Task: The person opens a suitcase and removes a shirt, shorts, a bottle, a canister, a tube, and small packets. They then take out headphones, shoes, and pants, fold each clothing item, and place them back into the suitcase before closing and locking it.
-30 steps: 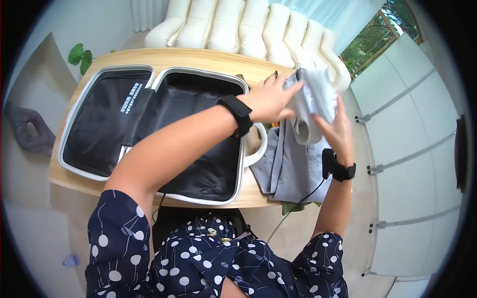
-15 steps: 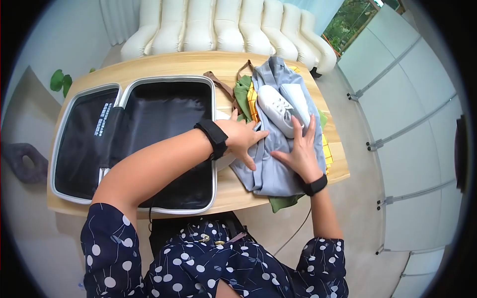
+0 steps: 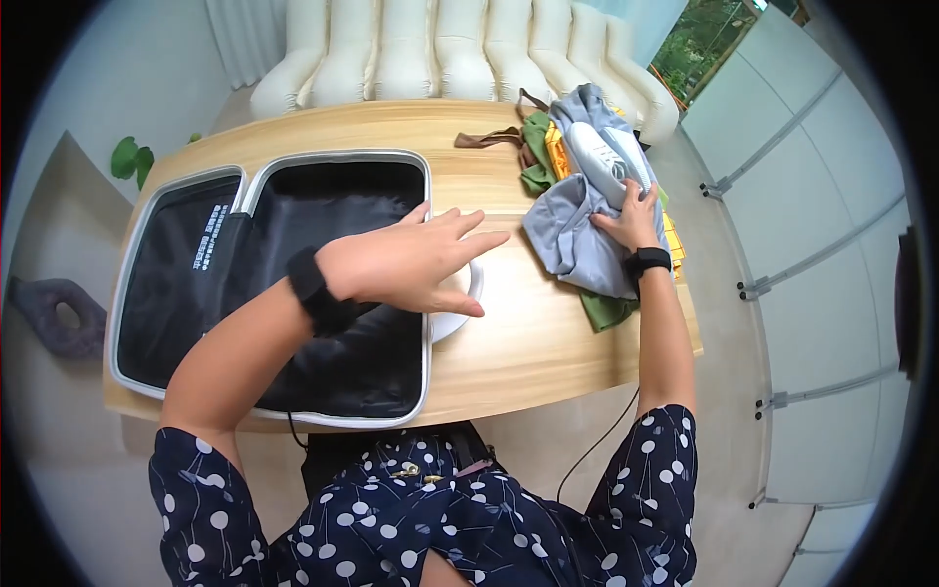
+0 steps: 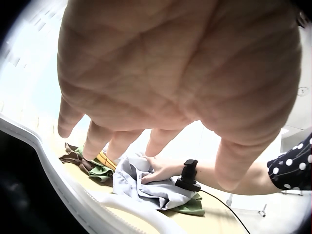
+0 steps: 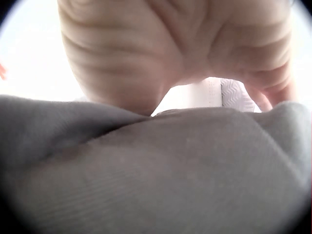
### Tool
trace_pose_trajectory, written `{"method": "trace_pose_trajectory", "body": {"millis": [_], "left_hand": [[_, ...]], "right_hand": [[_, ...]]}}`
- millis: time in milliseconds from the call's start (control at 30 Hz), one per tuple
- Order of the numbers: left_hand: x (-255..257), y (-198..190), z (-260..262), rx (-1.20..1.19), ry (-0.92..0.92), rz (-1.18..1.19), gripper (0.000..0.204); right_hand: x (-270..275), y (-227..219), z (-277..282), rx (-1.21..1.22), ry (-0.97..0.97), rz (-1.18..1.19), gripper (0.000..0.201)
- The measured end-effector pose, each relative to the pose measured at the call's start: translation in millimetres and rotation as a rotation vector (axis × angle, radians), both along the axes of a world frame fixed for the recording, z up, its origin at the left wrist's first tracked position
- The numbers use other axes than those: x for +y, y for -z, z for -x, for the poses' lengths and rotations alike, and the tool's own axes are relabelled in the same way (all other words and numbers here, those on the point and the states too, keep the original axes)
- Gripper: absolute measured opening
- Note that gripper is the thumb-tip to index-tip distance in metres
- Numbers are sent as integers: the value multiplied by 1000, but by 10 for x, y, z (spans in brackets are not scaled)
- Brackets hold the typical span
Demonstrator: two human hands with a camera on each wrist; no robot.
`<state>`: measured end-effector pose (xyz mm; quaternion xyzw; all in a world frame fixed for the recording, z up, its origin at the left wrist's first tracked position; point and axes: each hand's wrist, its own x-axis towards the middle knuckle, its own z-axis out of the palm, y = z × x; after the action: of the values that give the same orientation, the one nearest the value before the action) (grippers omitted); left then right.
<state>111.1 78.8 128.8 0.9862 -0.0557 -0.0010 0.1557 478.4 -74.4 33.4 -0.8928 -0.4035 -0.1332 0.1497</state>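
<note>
My left hand, fingers spread, hangs over the right rim of an open black suitcase and holds nothing. In the left wrist view its palm fills the top, above the suitcase's white handle. To the right, my right hand grips the heel end of a pair of white sneakers, which lie on a bunched grey garment. Its thumb lies at the left over the grey cloth. In the right wrist view, grey cloth hides much of the sneaker behind it.
Green clothing, yellow checked cloth and a brown strap show around the garment on the wooden table. A cream sofa stands behind, white panels at the right. A black cable trails from the right wrist.
The sneakers came down onto the grey garment. The pile has shifted right and away, its near cloth bunched. My left hand has moved left off it; my right hand stays with the sneakers.
</note>
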Motion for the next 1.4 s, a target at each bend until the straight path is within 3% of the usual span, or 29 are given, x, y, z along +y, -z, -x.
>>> {"method": "trace_pose_trajectory", "body": {"millis": [233, 300, 433, 600, 700, 767, 867, 900, 967, 1067, 1133, 1200, 1300, 1400], "left_hand": [[-129, -300, 916, -54, -142, -28, 75], [-160, -202, 1312, -129, -203, 23, 75], [-218, -97, 2067, -120, -521, 64, 71], [-222, 241, 2810, -207, -1010, -48, 57], [-68, 503, 3117, -297, -1226, -46, 49], [91, 667, 3302, -320, -1312, -177, 47], [291, 777, 3450, -342, -1454, -263, 47], [362, 820, 3499, -344, -1449, -261, 47], [489, 905, 3620, -469, -1548, -318, 48], [597, 934, 3711, -373, -1553, -365, 48], [557, 927, 3729, -294, -1588, -406, 47], [515, 919, 3717, -322, -1581, -433, 43], [413, 788, 3647, -289, -1595, -395, 38], [316, 826, 3614, -335, -1536, -500, 33]], "right_hand": [[42, -71, -109, 30, -147, 102, 90], [-12, -56, -134, -20, -152, 102, 91], [-53, 32, -327, -85, -184, -5, 100], [-5, -16, -159, -105, -226, -44, 99], [139, -118, 257, -304, -181, -35, 89], [294, -253, 783, -155, -483, -28, 83], [336, -497, 1866, 229, -674, 73, 72], [278, -610, 2266, 315, -690, 149, 71], [151, -803, 2838, -98, -686, 291, 75], [80, -861, 3101, -34, -802, 400, 77], [19, -891, 3249, -83, -926, 398, 66], [-25, -877, 3293, -50, -954, 463, 58], [23, -818, 3239, 107, -947, 334, 24], [196, -726, 3023, 45, -905, 255, 15]]}}
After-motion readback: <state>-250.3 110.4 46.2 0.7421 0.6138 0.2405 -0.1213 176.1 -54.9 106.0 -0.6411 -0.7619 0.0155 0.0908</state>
